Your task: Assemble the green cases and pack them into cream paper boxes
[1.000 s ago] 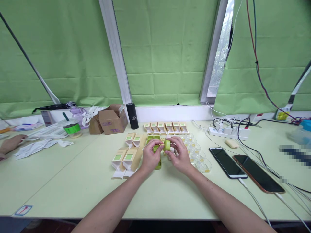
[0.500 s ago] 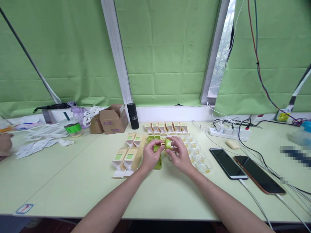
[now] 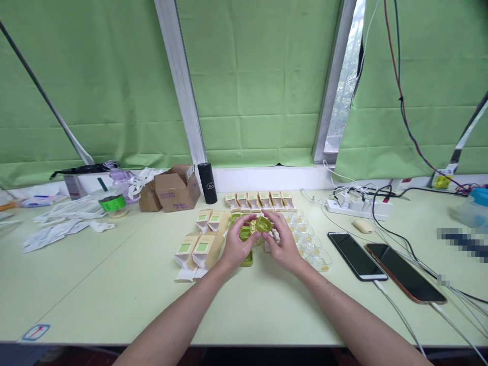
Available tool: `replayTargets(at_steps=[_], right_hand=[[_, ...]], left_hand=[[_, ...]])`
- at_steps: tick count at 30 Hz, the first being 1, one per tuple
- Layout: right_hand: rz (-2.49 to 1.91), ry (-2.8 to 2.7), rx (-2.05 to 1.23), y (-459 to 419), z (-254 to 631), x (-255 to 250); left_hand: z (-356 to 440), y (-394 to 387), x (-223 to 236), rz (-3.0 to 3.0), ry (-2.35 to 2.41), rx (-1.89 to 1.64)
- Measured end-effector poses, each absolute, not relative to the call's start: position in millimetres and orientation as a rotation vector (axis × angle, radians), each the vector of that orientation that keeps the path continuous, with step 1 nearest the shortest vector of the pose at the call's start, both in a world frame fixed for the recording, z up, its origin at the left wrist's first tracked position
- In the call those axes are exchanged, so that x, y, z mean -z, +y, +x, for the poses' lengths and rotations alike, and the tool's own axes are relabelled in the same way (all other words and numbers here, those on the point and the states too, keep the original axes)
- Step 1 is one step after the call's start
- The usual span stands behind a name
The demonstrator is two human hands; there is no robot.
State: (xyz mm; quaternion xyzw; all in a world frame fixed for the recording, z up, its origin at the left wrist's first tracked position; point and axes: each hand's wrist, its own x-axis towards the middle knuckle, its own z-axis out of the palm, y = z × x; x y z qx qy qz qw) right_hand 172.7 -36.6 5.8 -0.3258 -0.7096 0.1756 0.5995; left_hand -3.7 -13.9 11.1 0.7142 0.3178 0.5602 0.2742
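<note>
Over the table's middle, a small olive-green plastic case [image 3: 264, 224] is tilted so its hollow inside faces me. My right hand [image 3: 285, 243] pinches it between thumb and fingers. The thumb and fingertips of my left hand [image 3: 237, 245] close on its left edge. A small whitish piece [image 3: 276, 235] shows by my right fingers; its kind is unclear. Below and behind my left hand lie more green cases [image 3: 247, 259], partly hidden. Right of my hands stand rows of clear plastic cups [image 3: 321, 259] with small yellow pieces inside.
Open paper boxes with green labels [image 3: 202, 247] stand at left, and a row of similar boxes [image 3: 259, 201] at the back. Two phones [image 3: 357, 255] with cables lie right, near a power strip [image 3: 358, 207]. A black tumbler [image 3: 207, 183] and cardboard box [image 3: 177, 189] stand behind.
The green case has turned from its outer side to its hollow side. A small beige loop at my left fingertips no longer shows. Another person's hand at far left has left view.
</note>
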Motion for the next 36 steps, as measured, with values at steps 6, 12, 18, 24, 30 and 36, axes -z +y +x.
replayTargets(at_steps=[6,12,18,24,30,36], right_hand=[[-0.766,-1.645,-0.244,-35.2,173.1,-5.2],[-0.755,-1.672,-0.137,-39.4,174.9,-9.4],[-0.793,-1.674,0.210,-37.8,178.3,-8.0],[-0.847,-1.691,0.413,-34.4,177.7,-3.5],[-0.885,-1.687,0.444,-34.2,176.8,-1.4],[-0.894,-1.693,0.430,-32.7,176.9,1.3]], left_hand=[[-3.7,-13.5,-11.0,1.985,0.902,-1.501],[-3.1,-14.5,-14.0,2.050,0.931,-1.511],[-2.7,-15.2,-12.5,2.105,0.961,-1.562],[-0.5,-17.8,-8.9,2.198,0.938,-1.571],[-0.1,-18.4,-7.4,2.274,0.899,-1.603],[-0.5,-19.3,-5.1,2.332,0.865,-1.599]])
